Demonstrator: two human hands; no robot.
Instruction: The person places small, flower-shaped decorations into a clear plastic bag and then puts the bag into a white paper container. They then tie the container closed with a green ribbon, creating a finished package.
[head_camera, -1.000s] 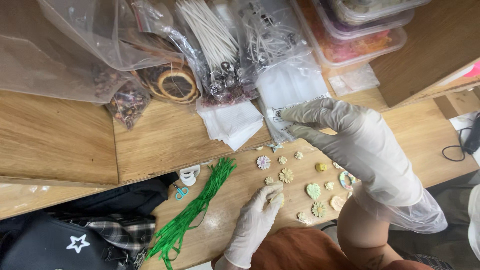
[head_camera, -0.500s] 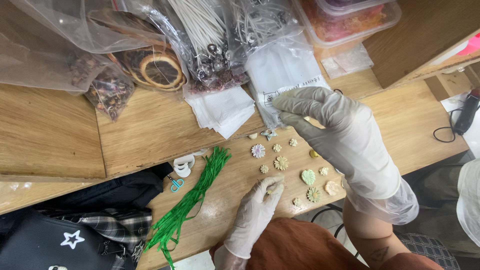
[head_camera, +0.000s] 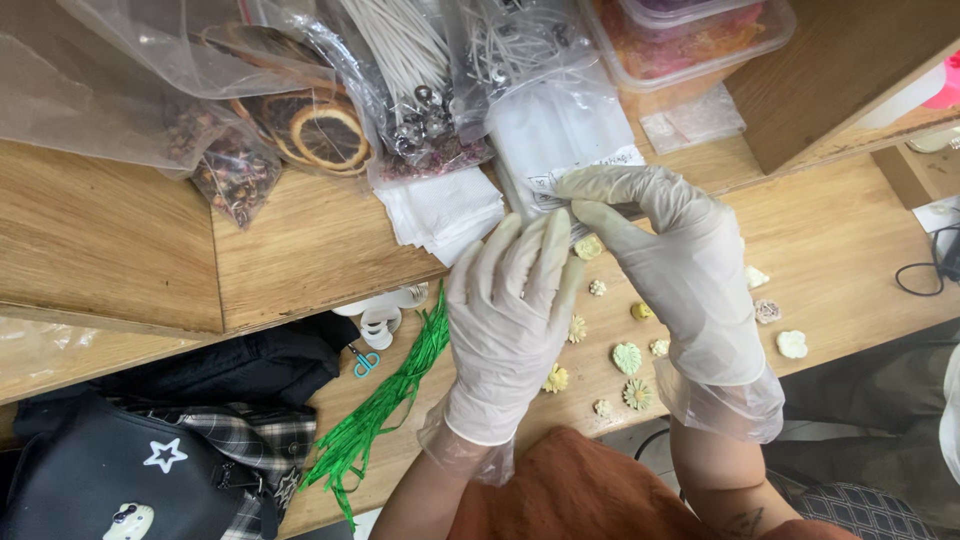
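Observation:
Both my hands wear thin white gloves over a wooden table (head_camera: 860, 250). My right hand (head_camera: 680, 270) reaches up to a clear plastic bag of white sheets (head_camera: 560, 130) and pinches its lower edge between thumb and forefinger. My left hand (head_camera: 510, 320) is raised beside it, back toward me, fingers stretched out with nothing seen in them. Small moulded flower pieces lie scattered under and around both hands: a yellow one (head_camera: 588, 247) just below my right thumb, a green leaf-shaped one (head_camera: 627, 357), a daisy (head_camera: 636, 393) and a white one (head_camera: 791, 343).
A bundle of green raffia strips (head_camera: 385, 410), small teal scissors (head_camera: 365, 362) and a white tape roll (head_camera: 380, 322) lie to the left. Bags of dried orange slices (head_camera: 320, 130) and wicks (head_camera: 410, 60), white sachets (head_camera: 440, 210) and plastic tubs (head_camera: 690, 40) crowd the raised shelf. A black bag (head_camera: 110, 470) sits lower left.
My left hand has lifted off the flower pieces near the front edge and moved up beside my right hand. My right hand stays at the bag's edge.

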